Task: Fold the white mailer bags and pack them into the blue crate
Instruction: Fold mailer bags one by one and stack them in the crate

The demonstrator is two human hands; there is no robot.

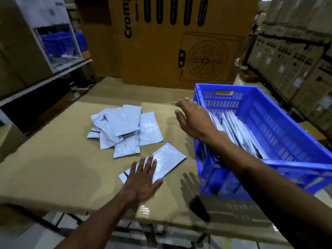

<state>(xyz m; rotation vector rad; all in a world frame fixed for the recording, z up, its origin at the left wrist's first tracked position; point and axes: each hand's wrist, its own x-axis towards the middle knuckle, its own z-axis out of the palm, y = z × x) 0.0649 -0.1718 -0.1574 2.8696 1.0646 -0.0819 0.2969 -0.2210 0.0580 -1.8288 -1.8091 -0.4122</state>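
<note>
Glossy, slightly crinkled plastic mailer bags (125, 126) lie on a matt brown cardboard sheet (53, 159). The blue crate (269, 119) is smooth slotted plastic; the printed carton (179, 42) at upper centre is matt cardboard.

both forearms are showing bare up to the frame edge, no sleeve reaching into view. the left hand (142, 182) and right hand (193, 121) are going ungloved; fingers and wrists are showing bare.
</note>
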